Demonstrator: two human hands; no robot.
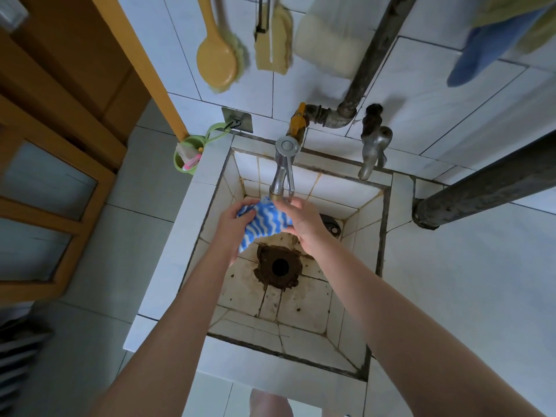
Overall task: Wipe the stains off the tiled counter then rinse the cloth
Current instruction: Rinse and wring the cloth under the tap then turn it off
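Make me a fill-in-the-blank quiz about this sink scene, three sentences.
The left hand and right hand hold a wavy-striped cloth, blue and ___. The round plastic brush hanging on the wall is ___. The plastic cup left of the tiled sink is ___.
Missing: white, yellow, green.

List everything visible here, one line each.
cloth: one, blue-and-white striped, under chrome tap
chrome tap: one, silver, over sink's back wall
old tap: one, grey, right of chrome tap
valve: one, yellow, above chrome tap
sink: one, white tiled, stained, centre
drain: one, brown, sink floor
brush: one, yellow, hanging on wall
scrubber: one, yellow, hanging beside brush
cup: one, green, sink's left corner
pipes: two, dark, right side
left hand: one, gripping cloth's left side
right hand: one, holding cloth's right edge
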